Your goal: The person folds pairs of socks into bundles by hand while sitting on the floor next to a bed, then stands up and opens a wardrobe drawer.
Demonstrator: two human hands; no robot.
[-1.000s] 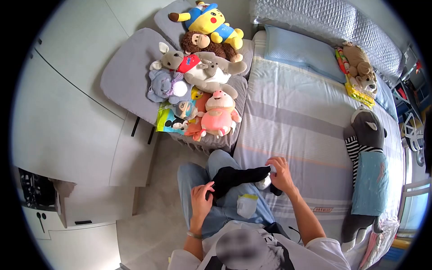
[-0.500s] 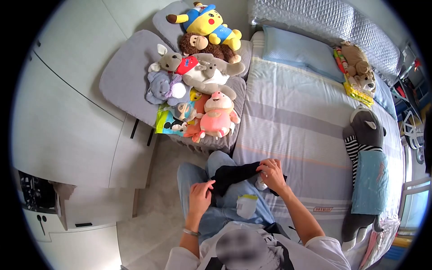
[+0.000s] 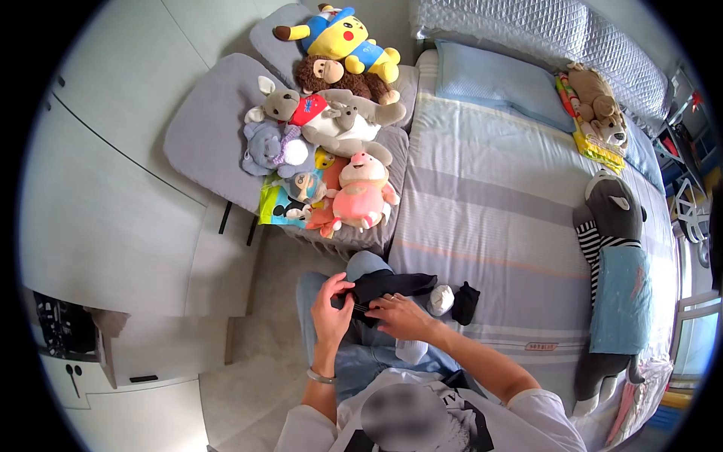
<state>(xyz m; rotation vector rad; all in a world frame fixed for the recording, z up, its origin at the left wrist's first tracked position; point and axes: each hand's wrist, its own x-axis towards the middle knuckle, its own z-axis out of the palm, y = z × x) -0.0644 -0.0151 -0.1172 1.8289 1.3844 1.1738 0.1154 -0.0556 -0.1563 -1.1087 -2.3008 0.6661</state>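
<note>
A black sock (image 3: 399, 284) lies stretched across my jeans-covered lap. My left hand (image 3: 330, 310) pinches its left end, with thumb and forefinger close together. My right hand (image 3: 401, 316) has come in from the right, fingers curled on the sock's near edge, where thin light stripes show. Below my right wrist rests a whitish sock-like piece (image 3: 410, 351) on my thigh, partly covered by my forearm. Right of my lap, a rolled white bundle (image 3: 440, 300) and a black bundle (image 3: 465, 303), both like balled socks, sit on the bed.
The bed (image 3: 482, 218) extends to my right, with a blue pillow (image 3: 501, 87) and a long grey plush toy (image 3: 619, 286). Ahead, a grey cushioned seat (image 3: 203, 135) holds several plush toys, including a pink pig (image 3: 360, 197). Pale cabinets (image 3: 120, 196) line the left.
My right hand has moved left from the sock's far right end to near my left hand. The white and black bundles are now uncovered.
</note>
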